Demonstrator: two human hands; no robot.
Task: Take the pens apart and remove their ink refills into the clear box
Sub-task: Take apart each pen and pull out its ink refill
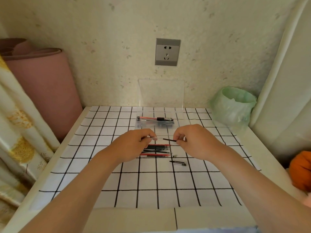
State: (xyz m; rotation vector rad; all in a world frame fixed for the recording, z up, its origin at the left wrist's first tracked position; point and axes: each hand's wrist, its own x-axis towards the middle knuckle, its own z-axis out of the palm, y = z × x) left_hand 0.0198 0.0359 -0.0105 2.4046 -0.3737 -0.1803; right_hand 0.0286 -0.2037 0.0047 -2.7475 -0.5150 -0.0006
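Observation:
My left hand [134, 143] pinches a clear pen barrel [153, 138] at its end. My right hand [193, 140] pinches a thin black ink refill [169, 139], whose tip points left at the barrel with a small gap between them. Below my hands lies a bundle of several red and black pens and refills [155, 150] on the checked cloth. The clear box [161, 122] stands behind my hands with its lid up against the wall; red and black pens or refills lie inside it.
A small pen tip piece [175, 156] and a black pen clip part [179, 163] lie right of the bundle. A green bag-lined bin [234, 105] stands at the back right, a pink rolled mat [43, 86] at the left, an orange object [301, 170] at the right edge.

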